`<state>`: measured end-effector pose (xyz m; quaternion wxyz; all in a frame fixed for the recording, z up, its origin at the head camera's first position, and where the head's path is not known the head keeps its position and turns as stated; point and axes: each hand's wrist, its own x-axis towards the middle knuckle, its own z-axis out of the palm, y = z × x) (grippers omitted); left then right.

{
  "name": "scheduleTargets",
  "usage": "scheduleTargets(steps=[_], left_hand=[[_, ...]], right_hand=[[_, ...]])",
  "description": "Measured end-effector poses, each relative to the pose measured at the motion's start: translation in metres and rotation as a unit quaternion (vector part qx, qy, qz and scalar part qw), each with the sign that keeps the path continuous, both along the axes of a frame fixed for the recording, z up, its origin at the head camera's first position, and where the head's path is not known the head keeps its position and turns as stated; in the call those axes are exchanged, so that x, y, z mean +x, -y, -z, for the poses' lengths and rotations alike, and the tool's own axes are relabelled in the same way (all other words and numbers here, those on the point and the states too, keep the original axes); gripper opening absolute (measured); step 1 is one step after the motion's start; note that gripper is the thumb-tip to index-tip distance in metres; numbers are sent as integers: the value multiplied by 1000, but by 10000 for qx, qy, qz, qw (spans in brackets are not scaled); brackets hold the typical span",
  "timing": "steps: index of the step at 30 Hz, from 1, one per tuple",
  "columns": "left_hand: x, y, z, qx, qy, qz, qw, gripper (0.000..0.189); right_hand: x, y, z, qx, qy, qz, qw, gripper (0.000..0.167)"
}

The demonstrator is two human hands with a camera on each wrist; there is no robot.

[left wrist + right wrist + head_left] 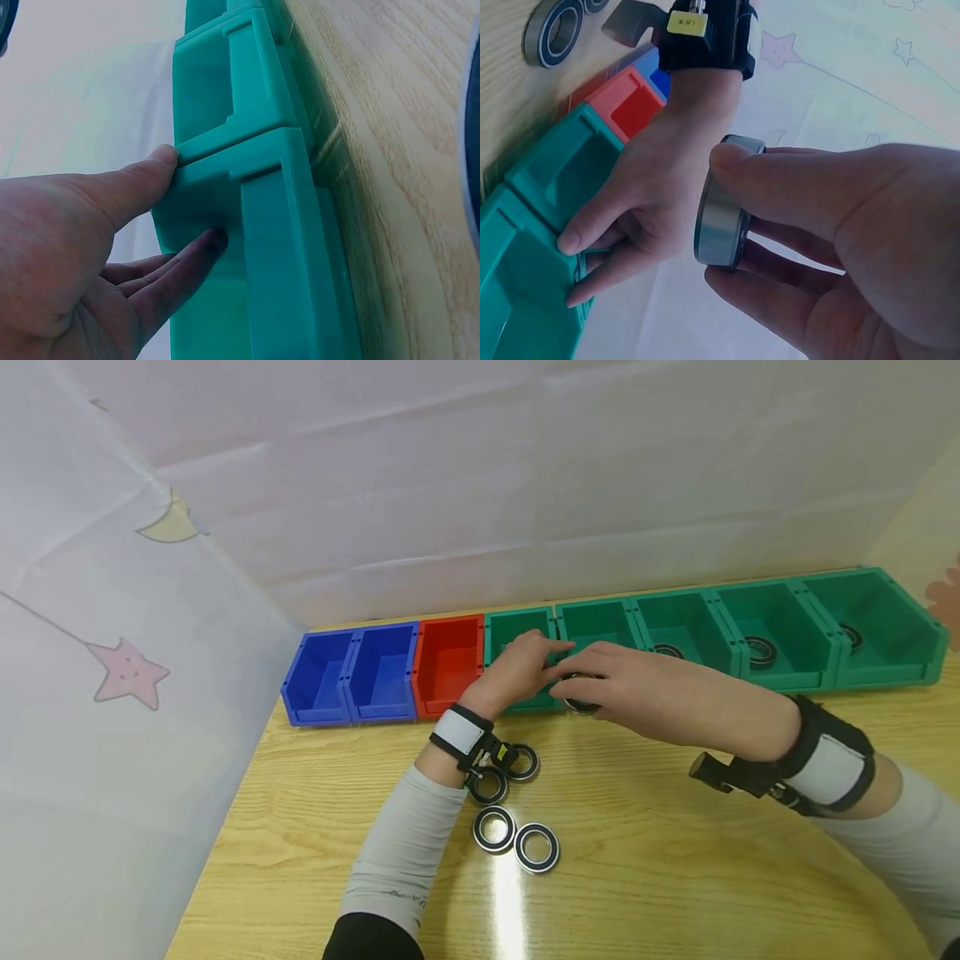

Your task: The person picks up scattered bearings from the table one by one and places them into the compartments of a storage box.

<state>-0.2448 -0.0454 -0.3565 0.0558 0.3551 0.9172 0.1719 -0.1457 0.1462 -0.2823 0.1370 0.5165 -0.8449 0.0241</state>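
Observation:
My right hand (637, 693) pinches a ball bearing (724, 214) between thumb and fingers, its ring held on edge in the right wrist view. In the head view this bearing is partly covered by the fingers, by the front of the second green bin (596, 618). My left hand (517, 668) is over the leftmost green bin (517, 620). Its thumb touches the rim where two green bins meet, while the other fingers extend, fairly straight, into the bin (274, 247). Several bearings (537, 847) lie flat on the table near the left forearm.
Two blue bins (318, 672) and a red bin (450, 664) continue the row leftward. Green bins farther right hold bearings, one in plain sight (761, 652). Behind the row hangs a pale sheet (450, 485). The wooden table (660, 860) extends in front.

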Motion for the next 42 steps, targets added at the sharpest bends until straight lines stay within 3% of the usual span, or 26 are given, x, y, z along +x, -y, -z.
scheduleTargets(steps=[14,19,29,42], left_hand=[[-3,2,2,246,-84,129,9996,31],[-3,2,1,-58,-71,-32,10000,38],[-2,1,1,-21,-24,-30,10000,43],[-3,1,3,34,-47,-65,10000,47]], right_hand=[[-23,-8,5,-786,289,-190,9963,59],[-30,-12,7,-784,396,-85,9961,57],[-45,-18,14,-887,348,-68,9954,51],[-60,-24,24,-613,740,441,9944,43]])
